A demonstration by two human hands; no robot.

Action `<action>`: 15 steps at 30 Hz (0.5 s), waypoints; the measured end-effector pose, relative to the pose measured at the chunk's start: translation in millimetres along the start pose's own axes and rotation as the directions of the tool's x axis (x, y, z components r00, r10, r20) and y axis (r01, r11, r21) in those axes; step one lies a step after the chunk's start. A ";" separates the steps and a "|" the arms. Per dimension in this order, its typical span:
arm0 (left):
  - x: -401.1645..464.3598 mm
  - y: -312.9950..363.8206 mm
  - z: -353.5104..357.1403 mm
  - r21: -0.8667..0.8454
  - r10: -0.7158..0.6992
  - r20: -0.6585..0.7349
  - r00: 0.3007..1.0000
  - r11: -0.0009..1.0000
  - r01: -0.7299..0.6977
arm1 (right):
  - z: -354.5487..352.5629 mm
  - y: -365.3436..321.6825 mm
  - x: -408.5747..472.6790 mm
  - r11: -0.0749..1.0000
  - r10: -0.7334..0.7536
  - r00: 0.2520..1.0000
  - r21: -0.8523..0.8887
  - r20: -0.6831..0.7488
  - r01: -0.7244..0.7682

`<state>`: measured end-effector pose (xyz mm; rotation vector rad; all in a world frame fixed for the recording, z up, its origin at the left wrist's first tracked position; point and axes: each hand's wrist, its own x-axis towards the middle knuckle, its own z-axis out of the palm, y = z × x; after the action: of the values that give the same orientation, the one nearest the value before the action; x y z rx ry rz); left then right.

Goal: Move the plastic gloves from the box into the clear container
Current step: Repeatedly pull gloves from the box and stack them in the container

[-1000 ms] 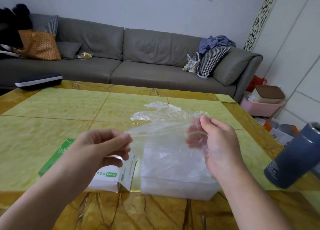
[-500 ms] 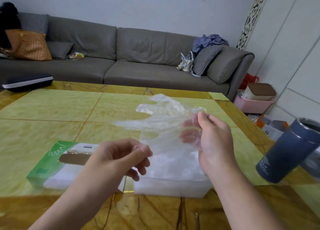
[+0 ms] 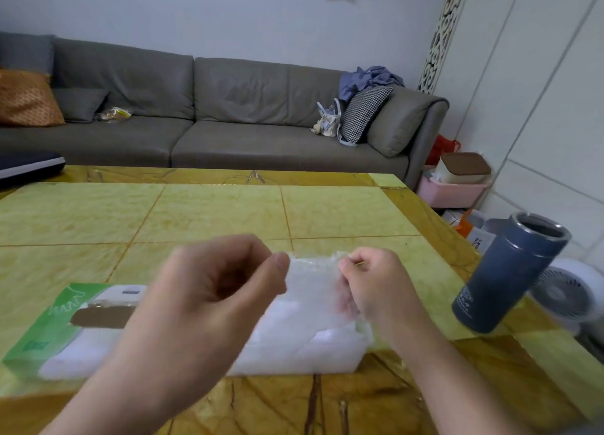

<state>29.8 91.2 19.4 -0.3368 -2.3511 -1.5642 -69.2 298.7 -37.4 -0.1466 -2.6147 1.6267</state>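
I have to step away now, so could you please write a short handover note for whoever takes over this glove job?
Left hand: pinches one edge of a thin plastic glove.
Right hand: grips the glove's other edge.
The glove is stretched between both hands just above the clear container, which already holds a white stack of gloves.
The green and white glove box lies to the left of the container on the table, its slot facing up.
Left: lower this glove in, then check the box; its contents cannot be seen.
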 end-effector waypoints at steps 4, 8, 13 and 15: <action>18.7 -23.8 49.6 0.521 -0.104 0.196 0.975 0.853 -0.014 | 6.2 2.6 -1.0 0.975 -0.058 0.998 -0.216 -0.013 0.054; 33.9 -60.3 65.3 0.757 -0.341 0.232 0.911 0.651 0.051 | 8.2 10.0 3.5 0.889 -0.144 0.988 -0.446 -0.050 0.107; 49.6 -70.0 53.8 0.770 -0.464 0.283 0.839 0.632 0.090 | 6.4 11.8 7.2 0.747 -0.191 0.981 -0.652 -0.029 0.126; 54.4 -67.9 46.8 0.782 -0.488 0.294 0.822 0.618 0.087 | 4.2 7.8 8.0 0.704 -0.185 0.983 -0.699 -0.014 0.123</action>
<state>-50.1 110.3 -35.6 -0.1370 -3.3431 -0.4597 -77.2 299.2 -46.2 -0.0178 -2.9246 0.4868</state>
